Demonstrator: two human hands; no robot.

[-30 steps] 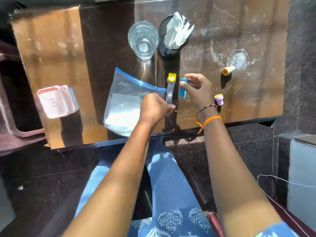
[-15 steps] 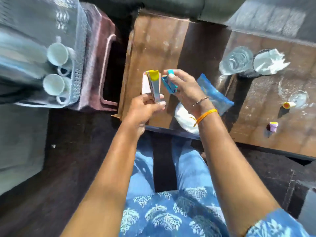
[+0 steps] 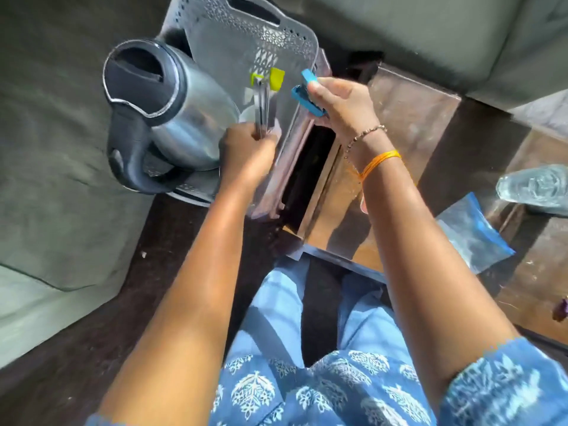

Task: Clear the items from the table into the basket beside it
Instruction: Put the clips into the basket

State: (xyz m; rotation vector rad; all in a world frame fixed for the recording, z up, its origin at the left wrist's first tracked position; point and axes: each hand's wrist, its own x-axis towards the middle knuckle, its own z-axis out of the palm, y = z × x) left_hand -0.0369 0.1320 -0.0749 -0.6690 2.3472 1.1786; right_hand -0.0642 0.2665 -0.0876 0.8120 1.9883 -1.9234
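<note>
My left hand (image 3: pixel 246 149) grips steel tongs with yellow-green tips (image 3: pixel 265 96) and holds them upright over the grey perforated basket (image 3: pixel 246 29). My right hand (image 3: pixel 338 103) pinches a small blue clip (image 3: pixel 307 95) at the basket's right rim. A steel electric kettle (image 3: pixel 172 103) with a black lid and handle fills the basket's left side. A white cup shows partly behind the tongs. On the brown table (image 3: pixel 408 118) to the right lie a blue-edged plastic zip bag (image 3: pixel 473 232) and a clear drinking glass (image 3: pixel 538 186).
The basket rests on a pinkish stool (image 3: pixel 276 192) between the table and a grey-green cushion (image 3: pixel 55 149). A small purple object (image 3: pixel 561 309) sits at the table's near right edge. My blue patterned lap fills the lower frame. Dark floor lies below.
Both hands have carried the tongs and the blue clip from the table leftward to over the basket. The view has swung left, so the kettle now fills the upper left.
</note>
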